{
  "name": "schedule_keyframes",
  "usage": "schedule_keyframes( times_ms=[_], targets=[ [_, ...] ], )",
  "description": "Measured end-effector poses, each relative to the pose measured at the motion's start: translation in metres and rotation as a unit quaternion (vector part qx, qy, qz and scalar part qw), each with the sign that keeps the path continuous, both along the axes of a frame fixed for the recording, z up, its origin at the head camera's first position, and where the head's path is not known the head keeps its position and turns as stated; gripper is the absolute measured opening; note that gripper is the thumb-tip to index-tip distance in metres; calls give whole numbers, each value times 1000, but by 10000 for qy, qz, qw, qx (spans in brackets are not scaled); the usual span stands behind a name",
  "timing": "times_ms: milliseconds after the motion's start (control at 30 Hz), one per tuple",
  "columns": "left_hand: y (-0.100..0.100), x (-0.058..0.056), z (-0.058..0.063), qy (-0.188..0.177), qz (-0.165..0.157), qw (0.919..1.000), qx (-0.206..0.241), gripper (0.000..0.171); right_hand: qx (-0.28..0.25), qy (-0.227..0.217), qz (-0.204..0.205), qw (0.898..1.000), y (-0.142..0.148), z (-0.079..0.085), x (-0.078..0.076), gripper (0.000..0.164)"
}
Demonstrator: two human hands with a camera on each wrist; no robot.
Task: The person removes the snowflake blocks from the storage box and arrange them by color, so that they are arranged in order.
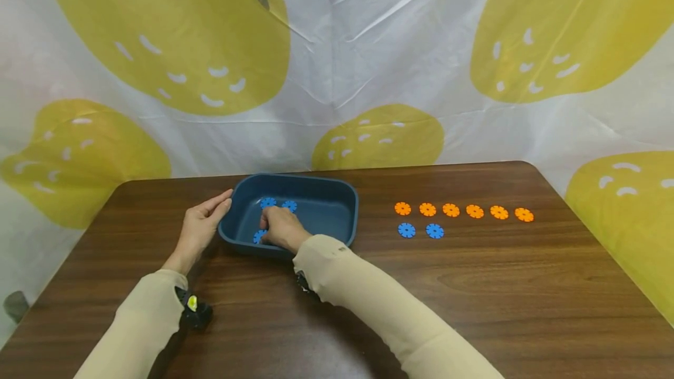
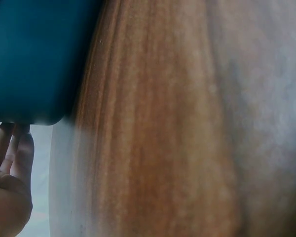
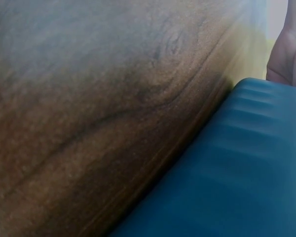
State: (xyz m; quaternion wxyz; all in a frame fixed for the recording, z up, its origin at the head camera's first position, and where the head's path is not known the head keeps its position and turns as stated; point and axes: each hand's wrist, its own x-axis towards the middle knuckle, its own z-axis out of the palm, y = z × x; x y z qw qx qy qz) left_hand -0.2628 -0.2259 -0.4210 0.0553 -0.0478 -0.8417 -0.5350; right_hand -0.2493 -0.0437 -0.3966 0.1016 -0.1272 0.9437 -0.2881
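Note:
A dark blue plastic basin (image 1: 329, 224) stands left of centre on the table. My left hand (image 1: 200, 226) touches its left wall with fairly straight fingers; in the left wrist view, that hand (image 2: 10, 182) meets the basin (image 2: 29, 64). Over the near wall, my right hand (image 1: 284, 228) reaches inside with fingers bent downward. Its fingertips are by a blue notched disc (image 1: 258, 237); whether they pinch anything is hidden. Two more blue discs, one on the left (image 1: 268, 202) and another (image 1: 289, 206), lie farther back in the basin. In the right wrist view, part of my right hand (image 3: 287, 61) shows above the basin (image 3: 246, 168).
Right of the basin, a row of several orange notched discs (image 1: 451, 210) lies on the wooden table (image 1: 474, 297). Two blue discs, one left (image 1: 406, 230) and one right (image 1: 434, 231), lie in front of that row. A fruit-patterned cloth (image 1: 337, 75) hangs behind the table.

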Motion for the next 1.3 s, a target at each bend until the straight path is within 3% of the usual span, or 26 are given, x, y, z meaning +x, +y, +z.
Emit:
schedule_keyframes(
  times_ms=[400,567,867,1067,1300],
  targets=[
    [0,0,-2,-51,-21,10000,-22,49,-296,56,-270,9992,5,3,0,14],
    [0,-1,-4,34,-60,10000,58,48,-717,149,-411,9965,11,5,0,13],
    [-2,-1,-3,111,-113,9999,1,48,-1911,-37,-670,9793,33,17,5,11],
    [-1,0,-2,116,-82,9999,-49,49,-2374,-180,-719,9686,58,27,14,11],
    [-1,0,-2,98,-68,9999,-61,48,-2785,-29,-829,9569,99,31,21,14]
  ],
)
